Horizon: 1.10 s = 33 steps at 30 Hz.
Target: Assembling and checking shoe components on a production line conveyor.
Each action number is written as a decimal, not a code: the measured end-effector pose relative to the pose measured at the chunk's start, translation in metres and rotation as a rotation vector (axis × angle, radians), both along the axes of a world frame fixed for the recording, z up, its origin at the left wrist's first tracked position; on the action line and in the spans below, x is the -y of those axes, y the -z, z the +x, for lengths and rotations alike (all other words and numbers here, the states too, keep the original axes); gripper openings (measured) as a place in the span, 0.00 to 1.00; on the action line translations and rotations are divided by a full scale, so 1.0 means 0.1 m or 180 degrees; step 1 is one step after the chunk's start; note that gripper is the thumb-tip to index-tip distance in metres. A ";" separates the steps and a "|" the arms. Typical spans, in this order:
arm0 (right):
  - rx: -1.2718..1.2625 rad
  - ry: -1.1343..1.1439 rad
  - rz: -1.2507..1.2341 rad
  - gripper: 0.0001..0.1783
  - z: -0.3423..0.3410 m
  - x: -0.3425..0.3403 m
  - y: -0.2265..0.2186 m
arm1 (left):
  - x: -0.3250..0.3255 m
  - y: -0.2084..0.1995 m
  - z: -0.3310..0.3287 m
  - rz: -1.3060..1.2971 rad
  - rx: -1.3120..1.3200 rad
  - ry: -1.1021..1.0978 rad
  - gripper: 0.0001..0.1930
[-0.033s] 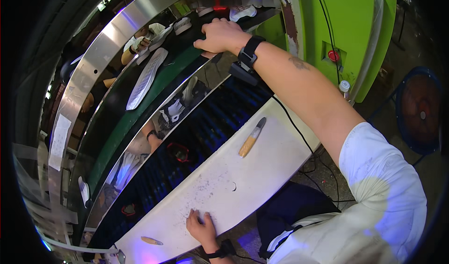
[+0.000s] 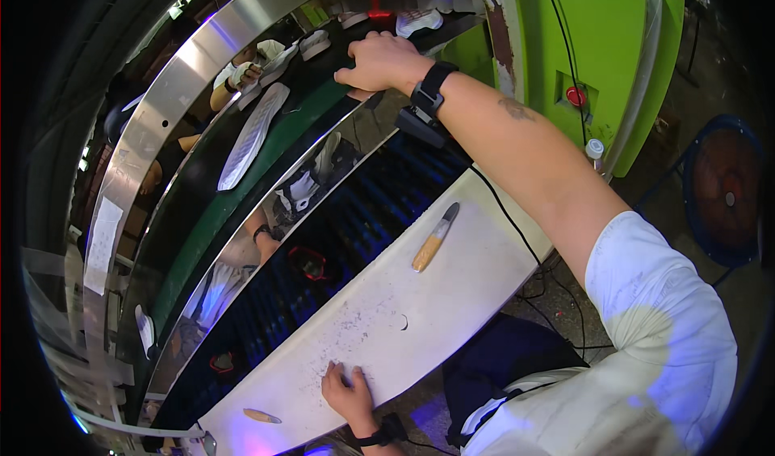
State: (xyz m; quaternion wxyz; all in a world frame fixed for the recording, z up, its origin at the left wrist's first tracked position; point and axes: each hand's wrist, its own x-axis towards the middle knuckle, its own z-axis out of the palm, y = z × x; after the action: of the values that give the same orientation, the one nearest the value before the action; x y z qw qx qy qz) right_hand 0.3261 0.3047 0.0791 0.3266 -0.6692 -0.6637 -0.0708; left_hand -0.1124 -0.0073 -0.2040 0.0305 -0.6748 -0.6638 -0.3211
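My right hand (image 2: pixel 383 62) reaches out over the green conveyor belt (image 2: pixel 206 234), palm down, thumb apart from the bent fingers. I see nothing held in it, though its fingertips are partly hidden. Beyond it on the belt lies a white shoe sole (image 2: pixel 419 22). A long pale sole (image 2: pixel 255 138) lies on the belt to its left. On the white worktop (image 2: pixel 476 294) rests my left hand (image 2: pixel 347 391), fingers apart and holding nothing. Dark crumbs (image 2: pixel 347 327) are scattered just beyond it. A knife (image 2: pixel 436 238) with a wooden handle lies farther right on the worktop.
A polished metal side wall (image 2: pixel 230 266) and a dark slotted strip (image 2: pixel 355 222) separate belt and worktop. A small wooden-handled piece (image 2: pixel 262 416) lies near left. At right stand a green machine housing (image 2: pixel 597 44) with a red button and a fan (image 2: pixel 722 189). A person (image 2: pixel 230 84) works across the belt.
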 end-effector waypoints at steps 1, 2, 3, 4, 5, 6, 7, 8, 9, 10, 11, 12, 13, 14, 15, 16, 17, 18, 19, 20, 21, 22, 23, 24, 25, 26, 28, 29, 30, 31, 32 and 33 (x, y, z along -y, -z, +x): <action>0.0035 0.0032 -0.0041 0.34 0.00 0.00 0.00 | 0.00 0.00 0.00 -0.0015 0.0017 -0.0021 0.17; 0.0012 -0.0007 -0.0017 0.34 0.00 0.00 0.00 | 0.00 0.00 0.00 -0.0067 0.0025 -0.0056 0.17; 0.0026 -0.0012 -0.0020 0.34 0.00 0.00 0.00 | 0.00 0.00 -0.01 -0.0029 0.0034 -0.0045 0.17; 0.0058 0.0012 -0.0022 0.35 0.00 0.00 0.01 | 0.00 0.00 -0.01 -0.0044 0.0043 -0.0038 0.17; 0.0039 -0.0017 -0.0024 0.35 -0.01 0.00 0.01 | 0.00 0.00 -0.01 -0.0056 0.0054 -0.0027 0.17; 0.0029 0.0005 -0.0015 0.35 -0.01 0.01 0.01 | 0.00 0.00 -0.01 -0.0052 0.0054 -0.0029 0.17; 0.0018 0.0026 -0.0008 0.35 -0.02 0.01 0.01 | 0.00 -0.01 -0.02 -0.0040 0.0033 -0.0031 0.17; 0.0021 0.0026 -0.0002 0.35 -0.03 0.01 0.00 | 0.00 -0.01 -0.02 -0.0047 0.0014 -0.0048 0.17; 0.0023 0.0032 -0.0009 0.34 -0.03 0.01 0.00 | 0.00 -0.01 -0.02 -0.0022 0.0017 -0.0031 0.17; 0.0023 0.0039 -0.0019 0.34 -0.03 0.02 0.00 | 0.00 -0.02 -0.01 -0.0023 0.0013 -0.0031 0.17; 0.0022 0.0040 -0.0018 0.34 -0.04 0.02 -0.01 | 0.00 -0.02 -0.01 -0.0059 0.0014 -0.0064 0.17; 0.0038 0.0042 -0.0033 0.34 -0.04 0.02 -0.02 | 0.00 -0.02 -0.01 -0.0022 0.0010 -0.0032 0.17; 0.0053 0.0044 -0.0048 0.34 -0.03 0.02 -0.02 | 0.00 -0.03 0.00 -0.0019 0.0014 -0.0039 0.17; 0.0050 0.0039 -0.0048 0.34 -0.03 0.03 -0.03 | 0.00 -0.03 0.00 -0.0065 0.0003 -0.0067 0.17; 0.0125 0.0011 -0.0213 0.36 -0.02 0.03 -0.04 | 0.01 -0.04 0.01 -0.0021 0.0013 -0.0050 0.17; 0.0202 -0.0019 -0.0377 0.38 -0.02 0.03 -0.04 | 0.01 -0.04 0.01 -0.0070 0.0000 -0.0077 0.16; 0.0201 -0.0019 -0.0378 0.38 -0.02 0.03 -0.05 | 0.01 -0.05 0.01 -0.0115 -0.0024 -0.0123 0.16; 0.0165 -0.0023 -0.0356 0.38 -0.01 0.04 -0.05 | 0.01 -0.05 0.01 -0.0120 -0.0012 -0.0104 0.16; 0.0144 -0.0040 -0.0368 0.38 -0.01 0.04 -0.05 | 0.01 -0.05 0.01 -0.0098 -0.0022 -0.0093 0.16; 0.0129 -0.0026 -0.0333 0.38 -0.01 0.05 -0.05 | 0.01 -0.05 0.01 -0.0077 -0.0031 -0.0082 0.16; 0.0142 -0.0031 -0.0349 0.38 -0.01 0.05 -0.05 | 0.01 -0.04 0.01 -0.0077 -0.0031 -0.0080 0.16; 0.0155 -0.0036 -0.0365 0.38 -0.02 0.05 -0.05 | 0.01 -0.04 0.01 -0.0034 -0.0004 -0.0057 0.16; 0.0152 -0.0037 -0.0368 0.38 -0.02 0.06 -0.04 | 0.01 -0.03 0.00 -0.0023 0.0009 -0.0049 0.17; 0.0074 -0.0029 -0.0178 0.35 -0.03 0.06 -0.03 | 0.00 -0.02 0.00 0.0007 0.0021 -0.0036 0.17; -0.0006 -0.0019 0.0010 0.33 -0.03 0.06 -0.02 | 0.00 -0.01 -0.01 -0.0006 0.0005 -0.0044 0.17; -0.0007 -0.0019 0.0011 0.33 -0.03 0.06 -0.01 | 0.00 0.00 -0.01 -0.0017 -0.0010 -0.0051 0.17; 0.0002 0.0005 0.0037 0.33 -0.03 0.04 0.01 | 0.00 0.01 -0.02 -0.0024 -0.0012 -0.0063 0.17; -0.0011 -0.0029 0.0023 0.33 -0.03 0.03 0.01 | -0.01 0.01 -0.02 -0.0071 -0.0021 -0.0107 0.17; -0.0013 -0.0017 0.0047 0.33 -0.03 0.02 0.01 | -0.01 0.01 -0.02 -0.0033 -0.0013 -0.0074 0.17; -0.0015 -0.0007 0.0071 0.32 -0.02 0.02 0.01 | 0.00 0.01 -0.02 -0.0039 0.0004 -0.0068 0.17; -0.0015 -0.0008 0.0073 0.32 -0.02 0.01 0.00 | 0.00 0.00 -0.02 -0.0067 0.0018 -0.0081 0.17; 0.0050 -0.0022 -0.0143 0.35 -0.02 0.01 -0.01 | 0.00 0.00 -0.02 -0.0043 0.0019 -0.0063 0.17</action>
State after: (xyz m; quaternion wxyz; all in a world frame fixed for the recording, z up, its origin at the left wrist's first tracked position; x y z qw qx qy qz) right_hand 0.3245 0.3034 0.0797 0.3065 -0.6735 -0.6699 -0.0600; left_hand -0.1144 -0.0071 -0.2039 0.0271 -0.6675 -0.6726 -0.3183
